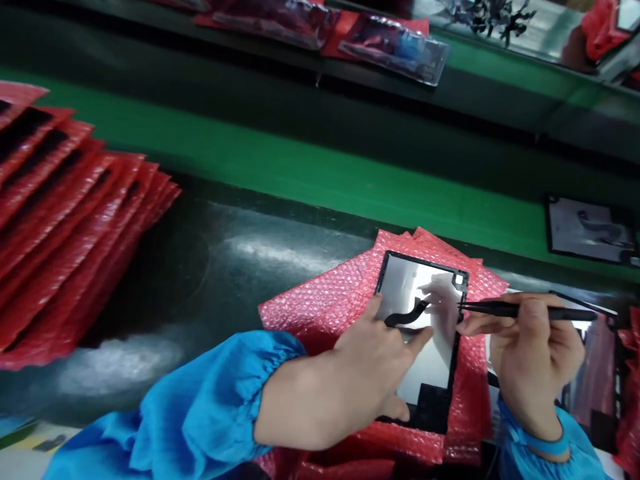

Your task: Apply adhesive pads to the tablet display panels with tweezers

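A flat black-framed panel (440, 360) with a shiny silver back lies on red bubble-wrap bags (325, 300). A black flex cable (405, 315) curves across its upper part. My left hand (365, 373) rests on the panel, thumb and forefinger pinching the cable's end. My right hand (530, 353) is closed around black tweezers (520, 310), whose tip points left at the panel's upper right edge. Both arms wear blue sleeves.
A fanned stack of red bubble-wrap bags (65, 213) lies at the left on the dark mat. Behind runs a green conveyor belt (300, 167) carrying another panel (590, 230) at the right. Further panels (595, 373) sit at my right. A shelf with packages (395, 43) is at the back.
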Motion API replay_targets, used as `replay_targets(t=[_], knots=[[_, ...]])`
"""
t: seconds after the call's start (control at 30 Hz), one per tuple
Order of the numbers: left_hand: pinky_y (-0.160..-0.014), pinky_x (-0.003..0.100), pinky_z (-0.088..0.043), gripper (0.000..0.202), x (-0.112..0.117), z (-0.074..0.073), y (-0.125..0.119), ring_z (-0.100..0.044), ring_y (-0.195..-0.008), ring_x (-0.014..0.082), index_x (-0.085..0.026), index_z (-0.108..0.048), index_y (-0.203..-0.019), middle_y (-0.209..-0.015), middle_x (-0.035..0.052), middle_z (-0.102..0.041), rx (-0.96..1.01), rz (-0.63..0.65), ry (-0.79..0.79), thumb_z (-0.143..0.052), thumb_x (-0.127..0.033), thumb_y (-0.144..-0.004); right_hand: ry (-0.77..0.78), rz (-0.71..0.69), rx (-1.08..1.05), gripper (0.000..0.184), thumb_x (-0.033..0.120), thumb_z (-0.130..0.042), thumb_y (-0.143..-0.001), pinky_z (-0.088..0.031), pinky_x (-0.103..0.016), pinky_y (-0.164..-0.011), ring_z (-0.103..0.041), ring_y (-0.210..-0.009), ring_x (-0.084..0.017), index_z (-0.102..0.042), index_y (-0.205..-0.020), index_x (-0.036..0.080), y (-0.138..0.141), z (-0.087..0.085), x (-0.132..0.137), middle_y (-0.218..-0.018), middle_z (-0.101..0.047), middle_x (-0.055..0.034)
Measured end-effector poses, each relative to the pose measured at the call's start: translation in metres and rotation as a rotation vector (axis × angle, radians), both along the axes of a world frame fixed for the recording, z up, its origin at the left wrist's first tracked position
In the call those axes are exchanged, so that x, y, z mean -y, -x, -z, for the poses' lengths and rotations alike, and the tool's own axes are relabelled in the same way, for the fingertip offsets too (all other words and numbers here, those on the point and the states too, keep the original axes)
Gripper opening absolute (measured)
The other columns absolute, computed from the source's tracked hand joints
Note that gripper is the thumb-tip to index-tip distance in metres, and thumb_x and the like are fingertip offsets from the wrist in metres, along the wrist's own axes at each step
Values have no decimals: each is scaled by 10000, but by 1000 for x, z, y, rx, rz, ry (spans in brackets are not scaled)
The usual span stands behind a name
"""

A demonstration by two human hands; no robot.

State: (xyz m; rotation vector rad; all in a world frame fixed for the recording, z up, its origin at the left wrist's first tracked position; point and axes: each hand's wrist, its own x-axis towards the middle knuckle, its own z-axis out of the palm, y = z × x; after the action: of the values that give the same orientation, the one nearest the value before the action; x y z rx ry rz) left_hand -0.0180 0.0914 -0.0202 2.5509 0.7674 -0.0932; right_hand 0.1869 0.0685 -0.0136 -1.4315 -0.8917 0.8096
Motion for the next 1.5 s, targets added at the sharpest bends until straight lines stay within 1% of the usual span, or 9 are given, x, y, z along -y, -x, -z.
replay_targets(t=[0.23, 0.37, 0.57, 0.7, 0.77, 0.93, 1.13, 1.37, 1.5], knots=[[-1076, 527, -429, 954, -9, -4, 4, -760, -1026, 344, -166, -580, -1521, -1069, 121, -820, -60, 52, 64, -868, -661, -758, 23, 114, -56, 308, 496, -710, -1005, -604, -310, -460, -749, -477, -227, -647, -931, 203, -66, 26, 33, -642, -736, 5], [-951, 451, -498, 771, 0, -6, -14, -751, -943, 289, -160, -571, -1526, -1025, 105, -792, -55, 29, -66, -773, -579, -911, 30, 89, -133, 289, 482, -696, -1017, -627, -326, -481, -752, -486, -223, -641, -962, 203, -70, 44, 44, -648, -756, -2], [-896, 482, -516, 943, 11, 7, -43, -735, -910, 311, -169, -515, -1577, -1002, 118, -754, -129, 30, -183, -755, -717, -849, 17, 71, -222, 293, 482, -704, -1007, -632, -323, -483, -760, -501, -223, -640, -949, 203, -65, 58, 48, -701, -779, -17], [-898, 463, -512, 754, 8, 0, -40, -728, -920, 287, -179, -585, -1507, -1007, 105, -755, -42, 18, -184, -676, -671, -943, 10, 44, -270, 301, 490, -708, -1002, -625, -305, -481, -751, -490, -210, -640, -952, 201, -67, 61, 50, -677, -778, -19], [-838, 398, -517, 565, 3, -8, -27, -727, -889, 249, -195, -646, -1412, -1006, 90, -760, 25, -112, -131, -568, -606, -1032, 11, 42, -282, 327, 512, -716, -989, -630, -301, -498, -744, -481, -201, -640, -941, 198, -67, 62, 51, -672, -783, -28], [-607, 333, -406, 484, -10, -9, 26, -669, -639, 238, -189, -683, -1076, -713, 42, -705, -162, -753, -43, -476, -625, -1029, 22, 28, -297, 393, 578, -727, -958, -624, -302, -499, -744, -482, -206, -648, -935, 193, -66, 63, 54, -680, -793, -50], [-634, 318, -438, 351, -6, 30, 49, -634, -667, 201, -218, -640, -859, -748, 21, -698, 142, -716, 312, -562, -549, -946, 73, 11, -303, 451, 633, -730, -932, -630, -330, -538, -757, -517, -229, -646, -930, 190, -65, 72, 53, -674, -791, -67], [-761, 348, -492, 296, 0, 40, 34, -677, -883, 244, -209, -654, -956, -942, 72, -718, 285, -850, 176, -575, -490, -909, 85, -28, -336, 528, 687, -789, -851, -617, -339, -556, -771, -547, -250, -657, -926, 182, -59, 91, 47, -717, -801, -84], [-654, 320, -437, 358, -6, 47, 32, -637, -720, 223, -204, -660, -1009, -764, 21, -677, 289, -870, 202, -635, -541, -895, 86, -43, -327, 522, 678, -784, -864, -627, -344, -618, -782, -580, -245, -649, -935, 179, -63, 99, 45, -725, -804, -84]])
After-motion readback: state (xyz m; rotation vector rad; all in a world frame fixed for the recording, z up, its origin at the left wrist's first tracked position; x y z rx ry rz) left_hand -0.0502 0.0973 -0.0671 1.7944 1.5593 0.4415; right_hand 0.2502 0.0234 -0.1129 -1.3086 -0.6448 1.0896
